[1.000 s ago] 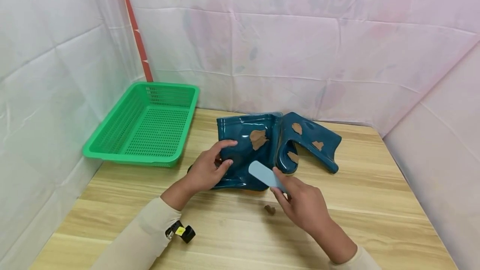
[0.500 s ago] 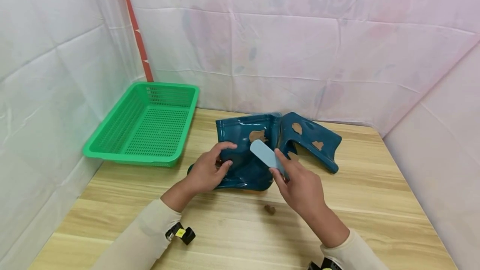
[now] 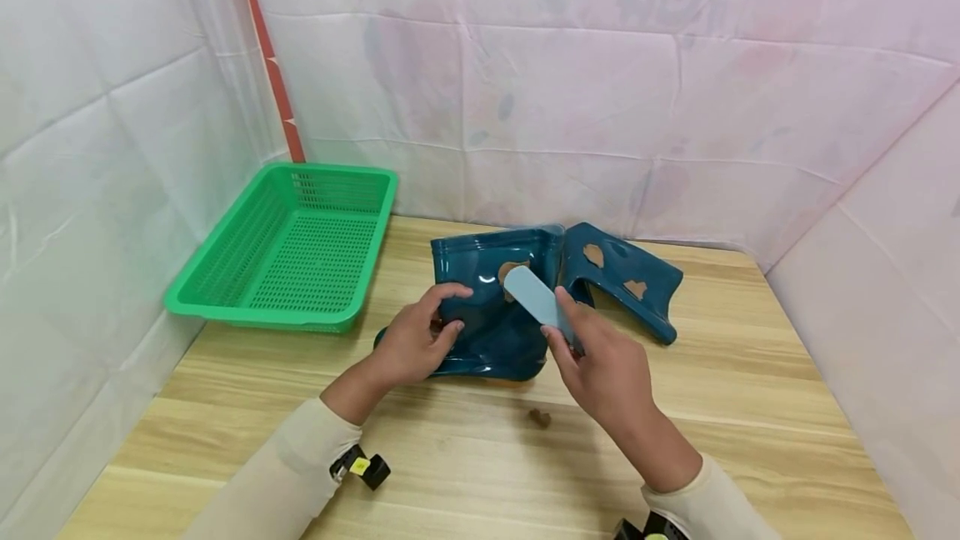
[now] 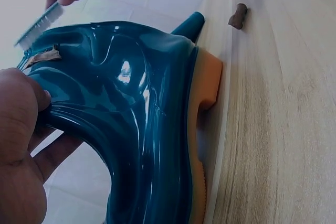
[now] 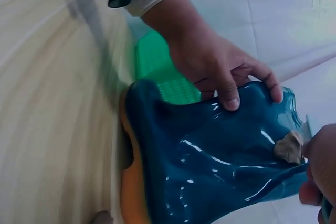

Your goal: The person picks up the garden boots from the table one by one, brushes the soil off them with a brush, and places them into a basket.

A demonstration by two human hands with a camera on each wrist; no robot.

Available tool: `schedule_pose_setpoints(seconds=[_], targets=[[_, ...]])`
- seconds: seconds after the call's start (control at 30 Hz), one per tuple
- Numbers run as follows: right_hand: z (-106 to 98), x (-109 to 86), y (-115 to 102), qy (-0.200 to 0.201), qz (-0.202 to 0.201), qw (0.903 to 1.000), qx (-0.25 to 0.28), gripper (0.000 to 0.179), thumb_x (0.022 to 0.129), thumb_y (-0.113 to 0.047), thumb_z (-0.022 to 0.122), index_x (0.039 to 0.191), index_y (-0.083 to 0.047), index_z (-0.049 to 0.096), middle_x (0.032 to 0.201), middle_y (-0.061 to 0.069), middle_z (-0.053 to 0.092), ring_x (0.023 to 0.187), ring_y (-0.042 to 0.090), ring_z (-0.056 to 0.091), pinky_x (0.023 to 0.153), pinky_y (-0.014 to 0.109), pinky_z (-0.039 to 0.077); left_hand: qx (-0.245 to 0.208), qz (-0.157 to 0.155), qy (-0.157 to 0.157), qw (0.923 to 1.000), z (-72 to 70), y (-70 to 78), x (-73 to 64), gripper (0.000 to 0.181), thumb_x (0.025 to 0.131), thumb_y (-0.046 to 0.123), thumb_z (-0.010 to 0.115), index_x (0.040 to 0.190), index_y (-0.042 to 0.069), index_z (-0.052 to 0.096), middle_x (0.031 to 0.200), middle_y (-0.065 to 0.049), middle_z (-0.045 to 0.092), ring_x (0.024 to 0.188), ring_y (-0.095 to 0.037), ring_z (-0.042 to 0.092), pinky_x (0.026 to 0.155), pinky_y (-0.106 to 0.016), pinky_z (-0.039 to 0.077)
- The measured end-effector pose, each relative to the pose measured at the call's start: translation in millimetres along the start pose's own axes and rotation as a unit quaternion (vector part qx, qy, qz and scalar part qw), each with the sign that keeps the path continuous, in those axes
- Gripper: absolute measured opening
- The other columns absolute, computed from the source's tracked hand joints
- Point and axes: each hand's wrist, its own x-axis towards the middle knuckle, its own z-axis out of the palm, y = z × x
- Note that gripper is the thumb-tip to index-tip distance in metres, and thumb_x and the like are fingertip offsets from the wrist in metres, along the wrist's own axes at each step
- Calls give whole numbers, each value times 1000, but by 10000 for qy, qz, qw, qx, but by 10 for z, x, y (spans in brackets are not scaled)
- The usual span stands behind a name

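Observation:
A glossy teal rubber boot point(image 3: 483, 248) stands on its orange sole point(image 4: 209, 80) in front of me. My left hand point(image 3: 411, 344) grips its shaft from the left, thumb on the near side, other fingers partly hidden behind. In my right hand point(image 3: 609, 377) is a scrub brush point(image 3: 534, 297) with a pale blue back, pinched between thumb and fingers. White bristles point(image 4: 44, 27) show in the left wrist view, pointing at the boot. The brush head partly covers a brown mud-like patch point(image 5: 289, 148) on the shaft.
Behind to the right lies a second teal boot point(image 3: 660, 282) with brown patches point(image 3: 594, 254) on it. A brown lump point(image 3: 539, 417) rests on the wooden table point(image 3: 465, 473) nearer to me. At the left stands a green perforated basket point(image 3: 258, 319); white sheets point(image 3: 570, 90) wall the table in.
My right hand has moved the brush up and away from me, from the boot's lower part onto the brown patch. The left hand keeps its grip on the boot.

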Motion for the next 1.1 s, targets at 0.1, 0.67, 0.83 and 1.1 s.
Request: schedule_pose_setpoints(seconds=[0.1, 0.67, 0.83, 1.1], targets=[[28, 1, -18, -244, 209, 9993, -201, 56, 91, -20, 80, 141, -3, 62, 88, 14, 68, 52, 12, 50, 40, 23, 30, -5, 31, -14, 10000, 10, 6, -9, 48, 100, 1, 65, 142, 18, 47, 57, 12, 39, 48, -4, 37, 49, -28, 39], [17, 25, -38, 58, -5, 9999, -121, 60, 86, -14, 83, 141, -2, 61, 99, 21, 71, 58, 20, 60, 41, 26, 37, 69, 148, 1, 9999, 10, 6, -24, 51, 99, 0, 66, 143, 17, 47, 55, 12, 34, 48, -3, 36, 50, -28, 39], [42, -29, -76, -487, 413, 9976, -259, 56, 91, -19, 80, 141, -2, 62, 78, 10, 63, 50, 9, 45, 40, 22, 30, 68, 231, -17, 9997, 30, 9, -40, 52, 99, 1, 66, 144, 17, 46, 55, 12, 35, 48, -2, 36, 50, -28, 40], [66, -127, -54, -472, 290, 9984, -146, 58, 88, -17, 82, 140, -2, 63, 78, 8, 66, 51, 6, 45, 42, 20, 32, 37, 227, 28, 9997, 11, -21, -26, 57, 99, 2, 67, 148, 20, 45, 53, 12, 33, 47, -3, 36, 51, -29, 41]])
